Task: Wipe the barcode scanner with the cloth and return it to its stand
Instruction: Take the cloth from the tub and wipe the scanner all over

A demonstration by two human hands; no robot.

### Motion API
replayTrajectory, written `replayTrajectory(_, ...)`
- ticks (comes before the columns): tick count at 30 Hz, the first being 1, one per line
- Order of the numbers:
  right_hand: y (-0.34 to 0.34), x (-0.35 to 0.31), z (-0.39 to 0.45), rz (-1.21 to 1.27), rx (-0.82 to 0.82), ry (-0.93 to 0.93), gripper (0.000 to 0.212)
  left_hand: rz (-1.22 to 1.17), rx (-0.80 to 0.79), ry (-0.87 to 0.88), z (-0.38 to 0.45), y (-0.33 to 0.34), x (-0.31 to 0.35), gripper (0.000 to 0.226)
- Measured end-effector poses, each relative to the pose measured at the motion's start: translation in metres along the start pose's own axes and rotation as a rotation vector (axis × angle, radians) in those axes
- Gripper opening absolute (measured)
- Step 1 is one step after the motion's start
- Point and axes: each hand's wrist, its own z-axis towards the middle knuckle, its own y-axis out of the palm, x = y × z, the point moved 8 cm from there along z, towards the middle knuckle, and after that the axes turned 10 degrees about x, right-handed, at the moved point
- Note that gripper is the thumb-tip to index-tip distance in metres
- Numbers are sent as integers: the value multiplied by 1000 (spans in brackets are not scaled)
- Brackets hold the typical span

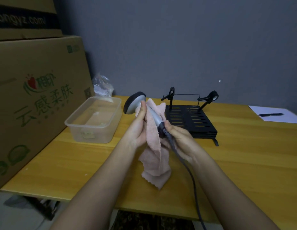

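A grey and black barcode scanner (136,102) is held in the air above the wooden table, head up and to the left. My right hand (179,136) grips the bottom end of its handle, where the dark cable (191,176) runs out toward me. My left hand (140,123) presses a pink cloth (154,146) around the handle; the cloth's loose end hangs down to the table. The black slotted stand (189,120) with two upright clips sits just behind my hands, with nothing on it.
A clear plastic tub (94,120) stands at the left, a crumpled plastic bag (103,87) behind it. Large cardboard boxes (33,100) fill the left side. A white sheet of paper (280,117) with a dark pen (271,114) lies at the far right.
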Motion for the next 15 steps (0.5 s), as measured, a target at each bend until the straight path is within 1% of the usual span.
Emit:
replayTrajectory(1,1,-1,0,-65,-9,-29,44,7,-2,10,1,0,0,71)
replayTrajectory(2,-1,-6,-2,-204,20,-112,42,22,13,17,2,-1,-1,70)
replayTrajectory(4,-2,-19,-9,-502,99,-333,33,40,39,46,3,0,0,62)
replayTrajectory(5,0,-23,-12,-585,112,-419,27,16,38,44,2,3,1,58)
replayTrajectory(7,2,-25,-15,-697,130,-529,20,41,70,74,2,6,4,54)
replayTrajectory(8,2,-24,-15,-723,140,-539,20,61,102,94,1,7,6,52)
replayTrajectory(9,1,-23,-14,-701,138,-508,22,63,120,98,0,10,8,47)
replayTrajectory(11,-1,-20,-11,-619,102,-387,26,65,180,80,5,5,11,39)
replayTrajectory(12,0,-18,-9,-571,76,-311,28,53,192,79,7,4,14,38)
replayTrajectory(14,-4,-13,-4,-479,40,-178,37,-5,182,74,10,4,19,49)
replayTrajectory(15,-5,-12,-4,-477,49,-163,43,-21,179,68,12,3,17,58)
